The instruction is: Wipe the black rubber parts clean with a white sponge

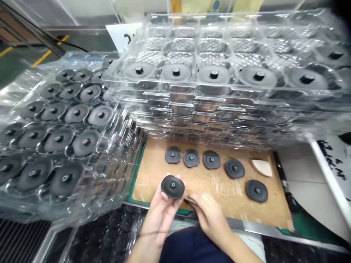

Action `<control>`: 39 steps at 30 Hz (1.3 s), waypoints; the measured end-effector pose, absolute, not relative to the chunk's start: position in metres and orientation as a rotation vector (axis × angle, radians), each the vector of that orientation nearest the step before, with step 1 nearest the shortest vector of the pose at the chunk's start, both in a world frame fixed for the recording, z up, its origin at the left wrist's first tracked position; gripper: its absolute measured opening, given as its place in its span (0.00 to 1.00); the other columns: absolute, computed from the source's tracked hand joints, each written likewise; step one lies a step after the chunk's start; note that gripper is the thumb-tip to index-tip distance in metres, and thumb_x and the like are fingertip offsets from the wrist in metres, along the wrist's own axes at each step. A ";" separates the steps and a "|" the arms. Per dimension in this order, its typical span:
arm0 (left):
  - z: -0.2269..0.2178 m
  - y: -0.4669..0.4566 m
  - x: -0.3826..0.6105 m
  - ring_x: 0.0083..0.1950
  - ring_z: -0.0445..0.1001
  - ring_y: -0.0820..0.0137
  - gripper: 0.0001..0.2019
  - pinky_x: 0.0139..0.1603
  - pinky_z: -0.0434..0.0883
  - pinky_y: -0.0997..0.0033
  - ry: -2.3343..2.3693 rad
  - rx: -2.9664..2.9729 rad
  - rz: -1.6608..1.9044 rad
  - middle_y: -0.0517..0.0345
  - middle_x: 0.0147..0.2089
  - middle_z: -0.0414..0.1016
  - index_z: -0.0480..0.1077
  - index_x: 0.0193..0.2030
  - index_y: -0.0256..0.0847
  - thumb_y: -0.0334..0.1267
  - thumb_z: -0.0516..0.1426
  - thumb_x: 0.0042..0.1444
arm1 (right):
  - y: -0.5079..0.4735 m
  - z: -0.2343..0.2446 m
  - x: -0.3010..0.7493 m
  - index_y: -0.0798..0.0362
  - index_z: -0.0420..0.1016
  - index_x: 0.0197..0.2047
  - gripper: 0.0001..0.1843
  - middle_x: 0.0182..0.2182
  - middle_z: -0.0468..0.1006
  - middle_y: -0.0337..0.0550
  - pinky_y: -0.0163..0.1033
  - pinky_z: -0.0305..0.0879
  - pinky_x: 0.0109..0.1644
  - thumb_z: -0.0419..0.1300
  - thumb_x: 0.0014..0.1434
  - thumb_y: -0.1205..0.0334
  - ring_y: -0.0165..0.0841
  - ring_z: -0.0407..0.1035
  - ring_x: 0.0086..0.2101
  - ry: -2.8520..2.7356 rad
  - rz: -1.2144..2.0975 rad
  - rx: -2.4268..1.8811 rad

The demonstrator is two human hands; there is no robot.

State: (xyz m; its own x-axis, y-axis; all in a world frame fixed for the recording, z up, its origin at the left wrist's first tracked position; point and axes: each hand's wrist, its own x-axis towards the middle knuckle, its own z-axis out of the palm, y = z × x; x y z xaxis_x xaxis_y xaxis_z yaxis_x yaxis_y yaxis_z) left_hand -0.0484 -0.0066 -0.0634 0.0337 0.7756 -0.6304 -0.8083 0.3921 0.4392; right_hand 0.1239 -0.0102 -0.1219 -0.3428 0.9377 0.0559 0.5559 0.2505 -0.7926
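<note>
My left hand (pixel 161 208) is closed around the rim of a black plastic disc with a raised centre hub (pixel 172 187), its hub side facing up. Just to the right, my right hand (pixel 208 213) is closed in a pinch on a thin, tan-edged piece (pixel 189 199) beside the disc's edge. What that piece is I cannot make out. Several similar black discs (pixel 212 159) lie hub up on the brown board (pixel 170 142) beyond my hands. A cream fan-shaped piece (pixel 262 167) rests near the board's right side.
A tall stack of clear plastic trays (pixel 197 106) stands behind the board, with discs in its top front row. On the left, another clear tray stack (pixel 109 146) holds many discs. A white sheet (pixel 338 157) with handwriting is at the right, near a black pen-like object (pixel 285 185).
</note>
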 end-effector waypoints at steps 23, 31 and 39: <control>-0.029 0.016 -0.010 0.42 0.78 0.67 0.27 0.43 0.73 0.76 0.876 0.043 0.975 0.56 0.41 0.81 0.78 0.42 0.46 0.36 0.72 0.28 | 0.028 0.005 0.134 0.57 0.71 0.45 0.13 0.31 0.78 0.42 0.36 0.63 0.35 0.52 0.58 0.74 0.30 0.68 0.29 -2.029 0.867 -1.060; -0.023 0.022 -0.005 0.43 0.78 0.67 0.28 0.44 0.74 0.76 0.896 0.025 0.987 0.57 0.45 0.80 0.78 0.43 0.48 0.38 0.72 0.28 | 0.019 0.002 0.150 0.59 0.69 0.47 0.14 0.30 0.77 0.45 0.40 0.62 0.34 0.53 0.58 0.74 0.32 0.68 0.28 -2.041 0.655 -1.249; -0.029 0.020 -0.004 0.45 0.77 0.68 0.27 0.44 0.73 0.77 0.903 0.056 1.025 0.56 0.48 0.79 0.76 0.46 0.48 0.38 0.71 0.34 | 0.024 0.003 0.148 0.57 0.71 0.46 0.13 0.33 0.79 0.43 0.38 0.65 0.36 0.52 0.59 0.73 0.31 0.71 0.30 -1.954 0.776 -1.265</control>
